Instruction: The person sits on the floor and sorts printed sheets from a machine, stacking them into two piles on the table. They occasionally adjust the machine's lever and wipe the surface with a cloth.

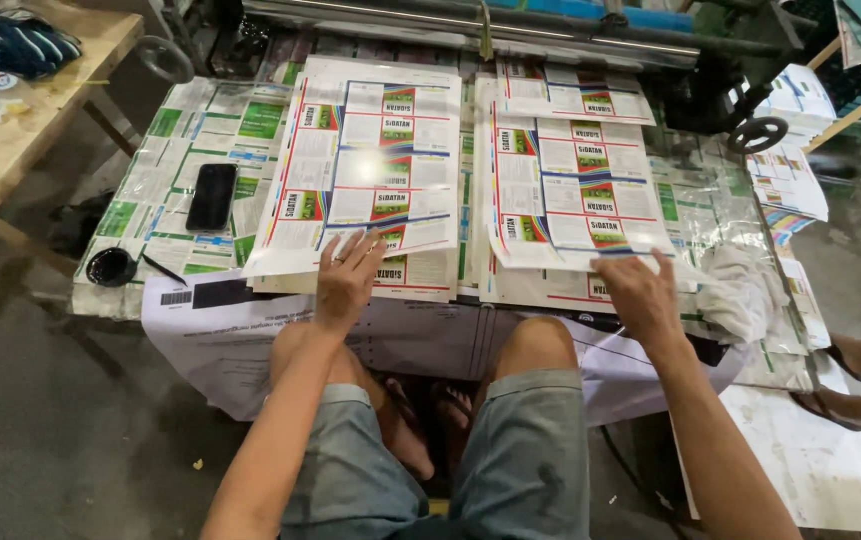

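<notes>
Hands are being held out over a low table (120,285) covered in printed sheets. Left hand (347,280) is being laid palm down, fingers spread, on the near edge of the left printed sheet (370,160), forearm stretched straight forward. Right hand (638,295) is being pressed knuckles up, fingers curled loosely, on the near edge of the right printed sheet (575,190); whether anything is being pinched cannot be told. Black phone (212,196) is lying well left, white cloth (745,285) just beside the right hand.
</notes>
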